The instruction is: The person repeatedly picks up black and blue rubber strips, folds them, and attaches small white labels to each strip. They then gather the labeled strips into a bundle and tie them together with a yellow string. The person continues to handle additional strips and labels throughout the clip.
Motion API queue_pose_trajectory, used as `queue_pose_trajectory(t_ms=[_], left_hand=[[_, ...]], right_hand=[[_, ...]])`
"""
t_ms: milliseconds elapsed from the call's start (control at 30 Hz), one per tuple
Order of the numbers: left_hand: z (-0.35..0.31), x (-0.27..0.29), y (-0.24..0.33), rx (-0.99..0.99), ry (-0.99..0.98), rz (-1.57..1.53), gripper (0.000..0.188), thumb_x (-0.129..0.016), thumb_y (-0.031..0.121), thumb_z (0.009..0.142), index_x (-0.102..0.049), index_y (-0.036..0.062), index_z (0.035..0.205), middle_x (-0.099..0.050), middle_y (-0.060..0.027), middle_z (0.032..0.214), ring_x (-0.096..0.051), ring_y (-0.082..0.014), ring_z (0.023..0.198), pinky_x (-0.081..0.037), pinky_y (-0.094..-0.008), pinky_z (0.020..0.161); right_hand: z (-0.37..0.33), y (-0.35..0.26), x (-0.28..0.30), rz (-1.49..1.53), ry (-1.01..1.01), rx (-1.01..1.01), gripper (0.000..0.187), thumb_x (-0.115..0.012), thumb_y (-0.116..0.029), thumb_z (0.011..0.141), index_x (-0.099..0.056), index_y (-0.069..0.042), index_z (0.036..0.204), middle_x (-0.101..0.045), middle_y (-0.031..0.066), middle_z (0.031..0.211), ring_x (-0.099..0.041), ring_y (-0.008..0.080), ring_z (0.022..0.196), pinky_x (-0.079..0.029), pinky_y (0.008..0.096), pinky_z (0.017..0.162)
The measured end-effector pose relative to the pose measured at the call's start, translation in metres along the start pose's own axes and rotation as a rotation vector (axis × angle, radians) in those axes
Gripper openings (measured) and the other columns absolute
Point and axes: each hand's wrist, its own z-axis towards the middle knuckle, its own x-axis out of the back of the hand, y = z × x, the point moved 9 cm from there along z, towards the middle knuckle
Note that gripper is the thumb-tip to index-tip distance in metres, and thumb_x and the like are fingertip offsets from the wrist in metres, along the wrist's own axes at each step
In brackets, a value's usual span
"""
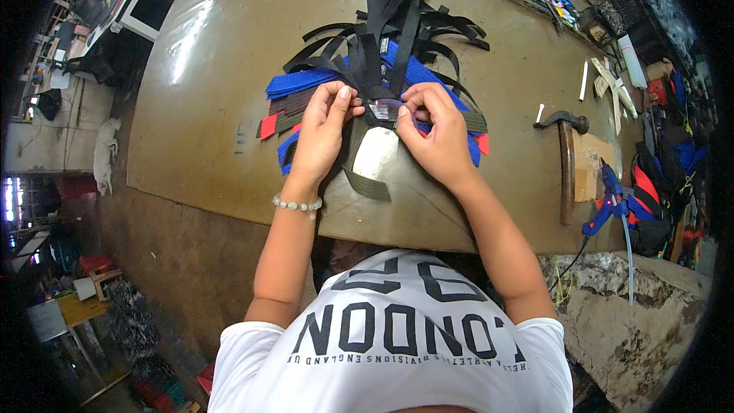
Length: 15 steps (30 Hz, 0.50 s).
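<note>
On the table, my left hand (329,118) and my right hand (436,130) face each other, fingers pinched closed on a short black strap (382,112) with a pale label. Their fingertips hide part of it. Beyond them spreads a pile of black webbing straps (394,23), many with curled loose ends. Blue webbing strips (302,80) fan out under both hands, mixed with dark olive and red pieces. One olive strap (367,185) curls toward me, beside a bright patch of glare on the tabletop.
At the right lie a hammer (566,172) with a wooden handle, a blue glue gun (609,203), a white stick (584,80) and pale crossed strips (614,92). Colourful bags or fabric (650,183) crowd the right side. The table's (206,138) near edge runs before my body.
</note>
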Motion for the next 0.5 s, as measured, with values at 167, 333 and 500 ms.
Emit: queue_pose_trajectory(t_ms=[167,333,500], left_hand=[[-0.001,0.001,0.0,-0.013,0.003,0.043,0.018,-0.049,0.019,0.101,-0.052,0.0016,0.104,-0.057,-0.0041,0.093,-0.056,-0.011,0.087,-0.05,-0.0277,0.084],[0.0,0.001,0.001,-0.016,0.019,0.053,0.017,-0.05,0.018,0.101,-0.051,0.0018,0.104,-0.056,-0.0031,0.089,-0.055,-0.0098,0.084,-0.05,-0.0272,0.081],[-0.001,0.0,0.002,-0.036,0.017,0.069,0.016,-0.05,0.018,0.101,-0.052,0.002,0.103,-0.055,-0.0022,0.087,-0.054,-0.0088,0.081,-0.048,-0.0251,0.078]], right_hand=[[0.002,0.004,-0.008,-0.035,0.014,-0.001,0.015,-0.066,-0.004,0.079,-0.056,0.003,0.088,-0.057,0.0129,0.091,-0.06,0.0222,0.072,-0.052,0.031,0.065],[0.002,0.002,-0.01,-0.075,0.002,0.04,0.015,-0.067,-0.006,0.078,-0.057,0.002,0.086,-0.058,0.0121,0.091,-0.06,0.024,0.074,-0.05,0.0319,0.064],[0.001,-0.003,-0.014,-0.228,-0.035,0.074,0.015,-0.067,-0.008,0.078,-0.057,0.001,0.086,-0.057,0.0117,0.093,-0.06,0.0254,0.078,-0.05,0.0336,0.067]])
